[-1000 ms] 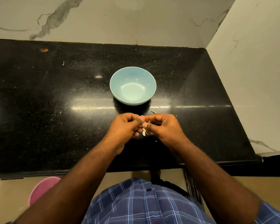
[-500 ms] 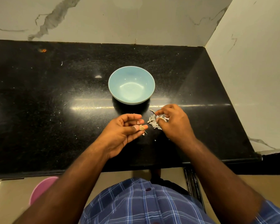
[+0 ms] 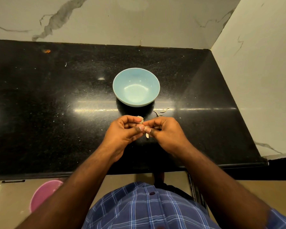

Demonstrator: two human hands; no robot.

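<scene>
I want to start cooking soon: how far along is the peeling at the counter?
Done: a few peel scraps lie on the counter beside the blue bowl. In hand: the left hand and right hand both pinch a small pale clove, a flake of skin hanging below. Left: the bowl holds nothing, so no peeled clove has gone in.

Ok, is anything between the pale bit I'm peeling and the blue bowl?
Nothing visible. The pale bit is pinched between left hand and right hand, the blue bowl sits just beyond, and the peel scraps lie right of that path.
</scene>
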